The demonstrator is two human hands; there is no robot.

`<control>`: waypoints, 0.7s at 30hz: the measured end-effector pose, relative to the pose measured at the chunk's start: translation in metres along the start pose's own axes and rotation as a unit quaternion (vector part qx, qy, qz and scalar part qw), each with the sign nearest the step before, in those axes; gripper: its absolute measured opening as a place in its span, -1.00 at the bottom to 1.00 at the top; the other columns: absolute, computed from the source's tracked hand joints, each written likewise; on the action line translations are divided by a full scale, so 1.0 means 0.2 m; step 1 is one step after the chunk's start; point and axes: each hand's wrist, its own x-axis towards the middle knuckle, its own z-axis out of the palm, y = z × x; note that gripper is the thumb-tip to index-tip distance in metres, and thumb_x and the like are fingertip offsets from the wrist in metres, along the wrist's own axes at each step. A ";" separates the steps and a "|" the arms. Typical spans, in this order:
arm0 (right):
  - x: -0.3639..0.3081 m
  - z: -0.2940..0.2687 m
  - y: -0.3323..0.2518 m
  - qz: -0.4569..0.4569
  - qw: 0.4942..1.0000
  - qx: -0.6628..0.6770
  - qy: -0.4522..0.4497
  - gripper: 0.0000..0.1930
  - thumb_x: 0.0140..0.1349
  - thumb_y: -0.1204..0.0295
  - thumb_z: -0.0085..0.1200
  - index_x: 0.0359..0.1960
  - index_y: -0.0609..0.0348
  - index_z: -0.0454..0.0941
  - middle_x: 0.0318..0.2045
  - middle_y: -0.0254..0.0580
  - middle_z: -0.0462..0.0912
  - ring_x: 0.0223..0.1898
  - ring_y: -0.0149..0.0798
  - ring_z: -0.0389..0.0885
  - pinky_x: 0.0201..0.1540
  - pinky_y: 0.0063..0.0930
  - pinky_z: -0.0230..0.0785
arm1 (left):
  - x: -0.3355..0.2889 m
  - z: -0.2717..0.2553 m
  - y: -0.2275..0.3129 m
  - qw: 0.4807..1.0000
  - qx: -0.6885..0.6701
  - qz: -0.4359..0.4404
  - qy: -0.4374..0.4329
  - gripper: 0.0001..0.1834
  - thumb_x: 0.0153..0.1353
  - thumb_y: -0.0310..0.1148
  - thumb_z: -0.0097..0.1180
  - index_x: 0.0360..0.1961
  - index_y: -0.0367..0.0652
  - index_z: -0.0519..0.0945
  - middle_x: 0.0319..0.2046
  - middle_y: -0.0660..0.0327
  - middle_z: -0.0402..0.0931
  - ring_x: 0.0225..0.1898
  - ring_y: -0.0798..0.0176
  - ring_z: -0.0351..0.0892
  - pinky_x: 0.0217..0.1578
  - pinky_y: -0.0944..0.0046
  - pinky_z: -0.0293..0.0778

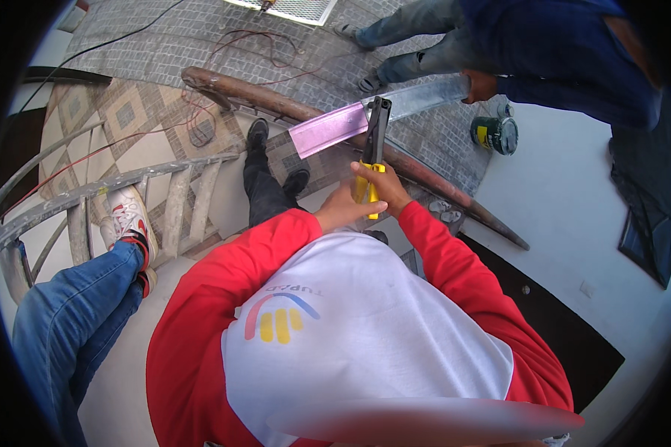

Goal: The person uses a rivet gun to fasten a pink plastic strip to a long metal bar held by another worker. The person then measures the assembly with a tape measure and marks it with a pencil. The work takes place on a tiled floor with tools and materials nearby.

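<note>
Just past a white-and-red shirt (365,328), both hands wrapped tight around the yellow grips of the snips (373,149): left hand (341,207) closed over the lower grip, right hand (384,190) closed over the upper, fingers curled fully round (grips mostly hidden under them). Black blades pointing away and up, biting into the near edge of a metal strip (335,127), pinkish where the light falls, grey further right. Strip lying slantwise across a rusty brown handrail (291,108), touching it. At the strip's far right end, another person's hand (479,86) gripping it, a blue sleeve and jeans behind. Left of the hands, a pair of black-trousered legs with black shoes (265,171) standing beside the rail. Lower left, a blue-jeaned leg (74,313) in a white-and-red sneaker against grey railing bars (112,186). Further off, a green paint can (495,134) on the white floor, red and black cables (201,112) trailing over patterned tiles.
</note>
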 end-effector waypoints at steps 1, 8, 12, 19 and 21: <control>0.00 0.01 0.01 -0.027 0.999 0.030 -0.007 -0.43 0.16 -0.05 0.40 -0.08 0.21 0.59 -0.21 -0.17 0.64 -0.19 -0.28 0.63 -0.13 -0.32 0.50 | 0.01 0.00 -0.03 0.999 0.027 0.009 0.028 -0.10 0.10 -0.05 0.50 0.30 -0.35 0.35 0.13 0.03 0.52 0.16 0.13 0.53 0.20 0.13 0.45; 0.07 0.10 0.04 -0.142 0.986 0.041 0.073 -0.46 0.15 0.12 0.47 -0.01 0.21 0.52 -0.20 -0.28 0.60 -0.17 -0.36 0.59 -0.09 -0.42 0.46 | 0.11 -0.01 -0.22 0.995 0.008 0.004 0.095 -0.25 0.05 -0.16 0.53 0.17 -0.33 0.47 0.02 0.06 0.56 0.00 0.18 0.61 0.02 0.15 0.56; 0.04 0.07 0.06 -0.120 0.989 0.008 0.087 -0.44 0.24 0.11 0.39 0.10 0.25 0.50 -0.16 -0.22 0.62 -0.11 -0.34 0.58 -0.01 -0.39 0.44 | 0.05 0.01 -0.18 0.980 -0.196 -0.025 0.032 -0.38 0.34 0.00 0.26 0.23 -0.21 0.46 0.06 0.14 0.53 0.01 0.22 0.59 0.02 0.19 0.55; -0.22 0.09 0.17 -0.313 0.876 -0.312 0.193 -0.39 0.31 0.21 0.28 0.27 0.33 0.39 -0.13 -0.15 0.64 -0.17 -0.27 0.60 -0.09 -0.40 0.47 | 0.07 0.01 -0.14 0.961 -0.268 -0.061 0.026 -0.47 0.57 0.06 -0.14 0.31 -0.09 0.44 0.05 0.20 0.52 0.07 0.30 0.54 0.07 0.19 0.54; -0.28 0.05 0.09 -0.262 0.916 -0.266 0.148 -0.42 0.32 0.27 0.26 0.28 0.33 0.40 -0.16 -0.20 0.62 -0.25 -0.31 0.59 -0.18 -0.44 0.48 | 0.12 -0.01 -0.16 0.986 -0.158 -0.018 0.043 -0.48 0.57 0.05 -0.14 0.29 -0.12 0.43 0.03 0.17 0.52 0.02 0.30 0.58 0.00 0.19 0.61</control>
